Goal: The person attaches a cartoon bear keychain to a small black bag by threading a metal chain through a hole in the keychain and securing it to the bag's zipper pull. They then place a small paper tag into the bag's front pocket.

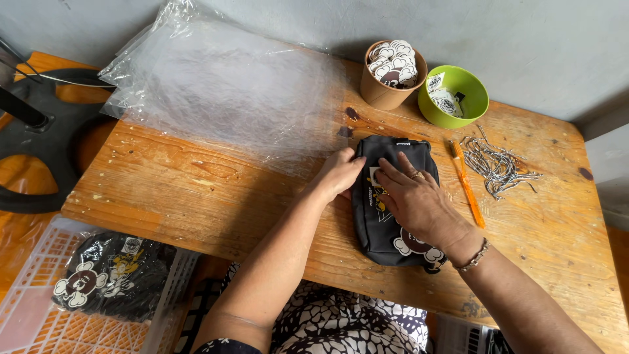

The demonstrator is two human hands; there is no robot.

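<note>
Here the fingers (401, 172) of the right hand (419, 203) lie spread flat on a black pouch (386, 229) at centre frame, pressing, not gripping. The left hand (337, 174) curls loosely at the pouch's upper left edge, touching it. The pouch is not yet bagged; the clear plastic bags (223, 85) lie stacked at upper left, while a bagged one sits in the crate (39, 321) at lower left. Cup (383, 92), green bowl (475, 108), orange pen (466, 187) and chains (498, 164) crowd the right; bare table (196, 190) opens leftward.
</note>
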